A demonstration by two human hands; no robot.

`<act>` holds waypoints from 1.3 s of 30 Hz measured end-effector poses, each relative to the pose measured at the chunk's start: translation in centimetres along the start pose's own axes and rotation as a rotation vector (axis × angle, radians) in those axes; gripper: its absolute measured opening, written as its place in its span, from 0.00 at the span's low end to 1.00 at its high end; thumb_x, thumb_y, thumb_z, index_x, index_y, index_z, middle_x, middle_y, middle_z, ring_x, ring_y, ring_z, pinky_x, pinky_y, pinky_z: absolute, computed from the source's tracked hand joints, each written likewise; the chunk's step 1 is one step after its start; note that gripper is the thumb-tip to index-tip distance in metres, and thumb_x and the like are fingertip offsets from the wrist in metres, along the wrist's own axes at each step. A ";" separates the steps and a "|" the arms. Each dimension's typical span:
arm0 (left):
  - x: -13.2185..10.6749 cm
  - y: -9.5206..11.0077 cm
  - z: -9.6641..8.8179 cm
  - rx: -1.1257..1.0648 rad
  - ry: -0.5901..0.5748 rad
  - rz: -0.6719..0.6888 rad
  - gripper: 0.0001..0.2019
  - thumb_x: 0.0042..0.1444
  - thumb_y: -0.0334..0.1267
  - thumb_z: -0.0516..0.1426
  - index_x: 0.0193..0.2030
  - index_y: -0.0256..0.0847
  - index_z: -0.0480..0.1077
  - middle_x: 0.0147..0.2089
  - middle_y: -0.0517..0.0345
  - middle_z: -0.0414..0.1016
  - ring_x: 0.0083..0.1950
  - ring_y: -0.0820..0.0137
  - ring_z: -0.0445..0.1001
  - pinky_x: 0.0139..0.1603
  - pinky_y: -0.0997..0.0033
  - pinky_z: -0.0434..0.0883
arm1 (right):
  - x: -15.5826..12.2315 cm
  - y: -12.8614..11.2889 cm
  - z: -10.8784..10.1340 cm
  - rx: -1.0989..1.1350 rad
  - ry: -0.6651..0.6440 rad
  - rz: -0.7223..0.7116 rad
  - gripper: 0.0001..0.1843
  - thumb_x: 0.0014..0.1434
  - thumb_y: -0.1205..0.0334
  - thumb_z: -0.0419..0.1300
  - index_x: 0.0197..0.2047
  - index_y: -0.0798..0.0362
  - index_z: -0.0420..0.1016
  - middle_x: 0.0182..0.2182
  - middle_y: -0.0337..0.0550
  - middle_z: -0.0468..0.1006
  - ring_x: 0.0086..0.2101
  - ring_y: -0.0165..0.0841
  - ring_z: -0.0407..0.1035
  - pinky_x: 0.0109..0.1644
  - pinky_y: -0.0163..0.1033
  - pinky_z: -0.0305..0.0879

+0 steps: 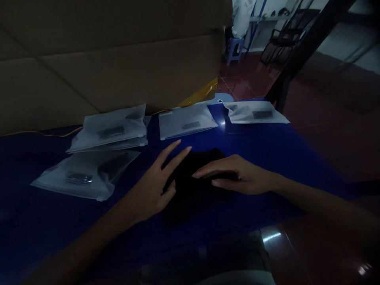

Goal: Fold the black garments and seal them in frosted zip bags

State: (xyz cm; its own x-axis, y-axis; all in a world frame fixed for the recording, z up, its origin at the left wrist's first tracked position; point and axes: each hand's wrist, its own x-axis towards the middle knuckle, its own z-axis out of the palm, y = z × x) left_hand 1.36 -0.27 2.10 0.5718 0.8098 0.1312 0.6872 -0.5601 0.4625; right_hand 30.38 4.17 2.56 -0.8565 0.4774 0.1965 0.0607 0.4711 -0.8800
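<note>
A black item (190,198), probably cloth, lies on the blue table between my hands; the dark light hides its folds and exact kind. My left hand (158,182) is at its left side, fingers spread apart, two of them pointing forward over its edge. Over its right part reaches my right hand (237,174), fingers stretched out and the thumb a little apart. Nothing shows gripped in either hand. Whether the fingertips press on the black item or hover just above it, I cannot tell.
Frosted zip bags with dark labels lie around: one at left (86,178), a stacked pair (115,128), one mid-table (187,118), one at right (255,111). A large cardboard box (118,71) stands behind. Beyond are a person (242,18), a stool (235,49) and a chair (286,37).
</note>
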 end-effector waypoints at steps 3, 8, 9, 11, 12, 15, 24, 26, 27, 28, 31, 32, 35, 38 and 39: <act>0.0 -0.5 0.5 0.146 -0.099 0.110 0.38 0.70 0.32 0.47 0.82 0.54 0.36 0.84 0.57 0.30 0.83 0.49 0.40 0.79 0.37 0.53 | -0.2 1.4 0.9 -0.454 0.194 -0.186 0.24 0.70 0.62 0.60 0.68 0.48 0.71 0.62 0.50 0.78 0.63 0.40 0.71 0.67 0.50 0.70; 0.0 -0.8 1.3 0.258 -0.131 0.123 0.37 0.73 0.35 0.45 0.82 0.46 0.28 0.83 0.52 0.39 0.83 0.53 0.39 0.80 0.35 0.47 | -0.1 2.2 1.6 -0.669 -0.094 -0.243 0.30 0.70 0.59 0.58 0.72 0.58 0.64 0.71 0.58 0.65 0.73 0.44 0.54 0.75 0.58 0.54; 0.0 -0.8 1.4 0.266 -0.126 0.121 0.36 0.73 0.35 0.45 0.82 0.47 0.28 0.83 0.52 0.39 0.83 0.53 0.39 0.80 0.36 0.47 | -0.1 2.1 1.4 -0.689 -0.130 -0.213 0.30 0.70 0.60 0.57 0.72 0.58 0.64 0.72 0.57 0.63 0.73 0.43 0.52 0.77 0.58 0.51; 0.0 -0.9 1.3 0.277 -0.108 0.113 0.36 0.74 0.37 0.45 0.82 0.47 0.28 0.83 0.52 0.38 0.83 0.53 0.39 0.80 0.36 0.47 | -0.1 1.9 0.8 -0.746 -0.159 -0.168 0.30 0.69 0.64 0.56 0.72 0.56 0.65 0.73 0.53 0.62 0.74 0.42 0.51 0.78 0.59 0.45; 0.0 -1.0 1.3 0.280 -0.105 0.113 0.36 0.75 0.39 0.46 0.82 0.47 0.29 0.84 0.51 0.37 0.83 0.52 0.38 0.79 0.35 0.46 | -0.1 1.8 0.5 -0.781 -0.155 -0.154 0.30 0.68 0.66 0.56 0.72 0.54 0.65 0.73 0.51 0.62 0.74 0.42 0.50 0.78 0.60 0.43; 0.0 -1.2 0.9 0.291 -0.136 0.132 0.36 0.75 0.47 0.49 0.81 0.52 0.32 0.84 0.53 0.34 0.83 0.45 0.34 0.77 0.27 0.43 | -0.4 2.0 -0.6 -0.906 -0.079 -0.098 0.26 0.70 0.66 0.55 0.70 0.51 0.68 0.73 0.49 0.63 0.74 0.45 0.51 0.77 0.62 0.47; 0.1 -0.8 0.1 0.225 -0.211 0.277 0.33 0.71 0.56 0.54 0.79 0.67 0.46 0.81 0.55 0.48 0.81 0.42 0.45 0.76 0.24 0.45 | -0.8 2.6 -1.9 -1.117 0.504 0.541 0.27 0.63 0.37 0.64 0.50 0.52 0.79 0.46 0.54 0.78 0.42 0.48 0.76 0.37 0.49 0.75; 0.1 -0.8 -0.1 0.215 -0.207 0.295 0.32 0.71 0.54 0.55 0.78 0.66 0.49 0.77 0.55 0.58 0.79 0.46 0.52 0.77 0.27 0.46 | -0.8 2.6 -2.0 -1.120 0.500 0.611 0.26 0.63 0.34 0.63 0.40 0.51 0.78 0.41 0.51 0.79 0.39 0.46 0.75 0.35 0.46 0.71; 0.1 -0.9 -0.2 0.211 -0.213 0.304 0.31 0.72 0.52 0.55 0.78 0.65 0.50 0.75 0.55 0.61 0.78 0.48 0.54 0.78 0.29 0.46 | -0.8 2.6 -2.0 -1.108 0.496 0.626 0.25 0.64 0.35 0.62 0.38 0.51 0.77 0.39 0.50 0.80 0.40 0.46 0.75 0.35 0.45 0.71; 0.1 -1.0 -0.3 0.206 -0.218 0.311 0.30 0.72 0.50 0.55 0.78 0.64 0.51 0.74 0.56 0.63 0.78 0.50 0.55 0.78 0.30 0.45 | -0.7 2.7 -2.1 -1.087 0.491 0.633 0.24 0.64 0.36 0.62 0.37 0.51 0.77 0.38 0.49 0.80 0.40 0.46 0.75 0.36 0.45 0.70; 0.2 -1.2 -0.7 0.186 -0.235 0.337 0.27 0.73 0.48 0.54 0.76 0.59 0.57 0.74 0.56 0.64 0.78 0.52 0.55 0.79 0.33 0.45 | -0.7 3.1 -2.6 -0.983 0.485 0.657 0.21 0.65 0.40 0.64 0.36 0.51 0.76 0.37 0.47 0.82 0.42 0.46 0.76 0.39 0.46 0.69; 0.2 -1.2 -0.7 0.180 -0.244 0.346 0.27 0.73 0.48 0.54 0.76 0.58 0.58 0.75 0.56 0.63 0.79 0.52 0.54 0.79 0.33 0.45 | -0.7 3.2 -2.8 -0.936 0.493 0.675 0.20 0.65 0.42 0.64 0.36 0.51 0.75 0.37 0.47 0.82 0.42 0.46 0.76 0.40 0.46 0.69; 0.3 -1.2 -0.7 0.169 -0.271 0.362 0.29 0.72 0.53 0.55 0.77 0.59 0.56 0.78 0.56 0.58 0.80 0.49 0.52 0.79 0.33 0.46 | -0.7 3.3 -3.5 -0.773 0.563 0.690 0.18 0.64 0.43 0.64 0.40 0.51 0.75 0.37 0.45 0.83 0.40 0.44 0.78 0.42 0.47 0.70; 0.4 -1.1 -0.4 0.165 -0.263 0.354 0.32 0.71 0.57 0.55 0.78 0.60 0.52 0.80 0.56 0.55 0.80 0.49 0.51 0.78 0.33 0.46 | -0.9 3.1 -3.7 -0.624 0.592 0.625 0.24 0.62 0.39 0.65 0.47 0.51 0.74 0.44 0.48 0.83 0.43 0.46 0.79 0.45 0.50 0.73; 0.4 -1.1 -0.3 0.167 -0.265 0.351 0.33 0.71 0.57 0.55 0.78 0.60 0.52 0.80 0.56 0.54 0.80 0.49 0.51 0.79 0.33 0.46 | -0.9 3.0 -3.6 -0.602 0.582 0.604 0.27 0.61 0.37 0.65 0.50 0.51 0.74 0.47 0.49 0.83 0.45 0.47 0.79 0.47 0.51 0.74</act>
State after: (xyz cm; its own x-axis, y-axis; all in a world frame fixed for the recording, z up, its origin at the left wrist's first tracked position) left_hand 0.70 0.72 1.96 0.8622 0.5062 0.0164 0.4820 -0.8301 0.2803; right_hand 33.18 7.84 1.26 -0.2271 0.9673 0.1134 0.7820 0.2505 -0.5707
